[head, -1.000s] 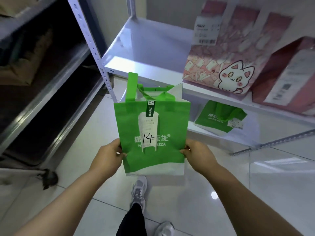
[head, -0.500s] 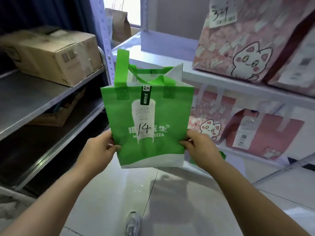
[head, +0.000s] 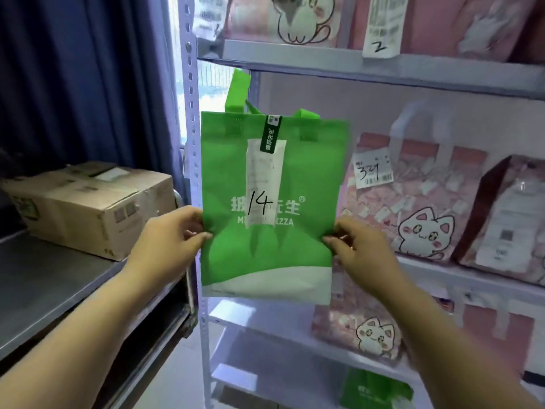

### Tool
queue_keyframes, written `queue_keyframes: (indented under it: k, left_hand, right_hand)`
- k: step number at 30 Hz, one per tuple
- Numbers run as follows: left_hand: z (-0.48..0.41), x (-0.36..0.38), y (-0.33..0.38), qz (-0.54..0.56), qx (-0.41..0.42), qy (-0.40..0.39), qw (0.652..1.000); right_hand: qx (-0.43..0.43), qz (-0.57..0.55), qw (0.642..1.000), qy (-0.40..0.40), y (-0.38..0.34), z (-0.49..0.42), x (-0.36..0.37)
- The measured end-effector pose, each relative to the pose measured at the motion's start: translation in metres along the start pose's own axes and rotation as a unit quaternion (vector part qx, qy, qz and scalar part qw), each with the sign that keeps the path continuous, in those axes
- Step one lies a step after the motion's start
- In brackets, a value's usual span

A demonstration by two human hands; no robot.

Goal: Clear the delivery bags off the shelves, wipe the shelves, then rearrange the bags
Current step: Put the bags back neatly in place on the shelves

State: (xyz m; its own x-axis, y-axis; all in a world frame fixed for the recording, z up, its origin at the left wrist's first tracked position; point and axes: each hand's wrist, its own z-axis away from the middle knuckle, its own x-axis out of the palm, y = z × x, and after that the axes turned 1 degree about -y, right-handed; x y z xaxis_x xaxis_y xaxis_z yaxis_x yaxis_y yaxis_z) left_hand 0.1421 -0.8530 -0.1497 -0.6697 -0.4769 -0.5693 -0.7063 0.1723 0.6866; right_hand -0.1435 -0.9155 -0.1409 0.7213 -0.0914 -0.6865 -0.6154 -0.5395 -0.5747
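Observation:
I hold a green delivery bag (head: pixel 233 172) upright in the air, with a receipt marked "14" on its front. My left hand (head: pixel 171 234) pinches its left edge and my right hand (head: pixel 358 246) pinches its right edge. The bag hangs in front of the left end of a white shelf unit (head: pixel 368 69), level with the shelf that carries a pink cat bag (head: pixel 413 208) labelled "34". Its green handles stick up toward the shelf above.
More pink cat bags stand on the top shelf (head: pixel 283 22) and on a lower shelf (head: pixel 362 329). Another green bag (head: pixel 374 391) sits near the bottom. At left a grey metal rack (head: pixel 53 287) bears a cardboard box (head: pixel 88 205). A blue curtain (head: pixel 88 84) hangs behind.
Both hands have raised the green bag from near floor level up to the middle shelf, and my view has tilted upward with it. The grip on both edges is unchanged.

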Motion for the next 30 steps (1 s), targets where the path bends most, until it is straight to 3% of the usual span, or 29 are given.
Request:
queue_keyframes:
  k: [12, 18, 30]
  left_hand:
    - [-0.107, -0.023, 0.001, 0.017, 0.102, 0.000, 0.995]
    - [-0.136, 0.008, -0.014, 0.038, 0.099, 0.012, 0.994]
    - [-0.161, 0.081, -0.052, -0.029, 0.046, -0.045, 0.997]
  right_hand:
    - [-0.005, 0.000, 0.997, 0.075, -0.019, -0.077, -0.015]
    - [0.013, 0.026, 0.993, 0.118, -0.006, -0.099, 0.001]
    - [0.126, 0.114, 0.976, 0.133, 0.057, -0.116, 0.047]
